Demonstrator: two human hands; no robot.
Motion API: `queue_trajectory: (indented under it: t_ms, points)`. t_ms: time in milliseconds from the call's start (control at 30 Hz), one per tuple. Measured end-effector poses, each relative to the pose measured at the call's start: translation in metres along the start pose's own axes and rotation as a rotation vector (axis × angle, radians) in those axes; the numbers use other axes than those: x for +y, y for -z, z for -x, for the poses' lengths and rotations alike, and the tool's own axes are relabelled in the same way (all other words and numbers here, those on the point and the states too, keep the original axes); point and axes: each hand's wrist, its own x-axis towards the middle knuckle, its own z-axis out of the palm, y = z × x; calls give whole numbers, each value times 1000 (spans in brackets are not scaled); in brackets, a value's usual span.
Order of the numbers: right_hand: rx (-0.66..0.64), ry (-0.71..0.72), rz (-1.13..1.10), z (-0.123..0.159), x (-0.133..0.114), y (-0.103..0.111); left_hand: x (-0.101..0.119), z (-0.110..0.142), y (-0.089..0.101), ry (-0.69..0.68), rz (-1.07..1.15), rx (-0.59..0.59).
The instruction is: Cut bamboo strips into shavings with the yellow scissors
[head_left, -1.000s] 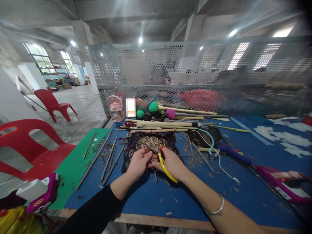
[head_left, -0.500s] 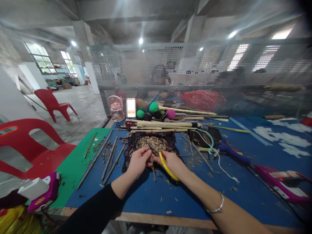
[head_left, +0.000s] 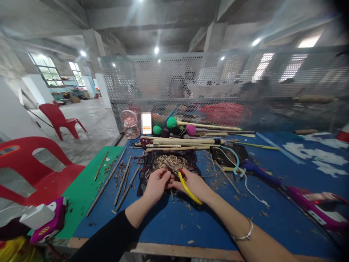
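Note:
My right hand (head_left: 195, 183) is closed round yellow-handled scissors (head_left: 188, 189), whose dark blades point up and left over a heap of chopped twig pieces (head_left: 178, 160). My left hand (head_left: 156, 185) pinches close beside it, fingertips nearly meeting those of the right. A thin brown twig (head_left: 172, 195) pokes out below the fingertips; its upper part is hidden by them. The heap lies on a crumpled dark cloth (head_left: 143, 176). Left of the cloth, several cut sticks (head_left: 124, 183) rest on the blue table top (head_left: 160, 225).
Behind the cloth lie pale sticks (head_left: 185, 141) and green and magenta yarn balls (head_left: 191, 130). A pink bottle (head_left: 131, 125) stands at the back left before a perforated metal screen (head_left: 152, 80). At right are a white cord (head_left: 247, 185) and a purple power strip (head_left: 313, 209). Red chairs (head_left: 40, 160) stand left.
The twig's lower end showed longer half a second ago and shows shorter now. The scissors have shifted slightly while staying in my right hand. The view has tilted up a little.

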Motion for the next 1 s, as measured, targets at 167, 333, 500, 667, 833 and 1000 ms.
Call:
queue_trajectory:
  t_ms: [167, 333, 500, 667, 833, 1000]
  points:
    - [44, 55, 7, 3, -6, 0, -1, -2, -1, 5, -40, -20]
    - [99, 98, 58, 3, -6, -1, 2, 2, -2, -4, -122, -28]
    - [120, 118, 29, 2, -6, -4, 4, 6, -4, -26, -152, -40]
    - [105, 115, 20, 0, -6, -3, -6, 4, -4, -59, -130, -127]
    - [102, 129, 61, 1, -4, 1, -10, 4, -3, -72, -146, -125]
    - [121, 132, 97, 1, -5, 0, -4, 6, -3, -108, -210, -74]
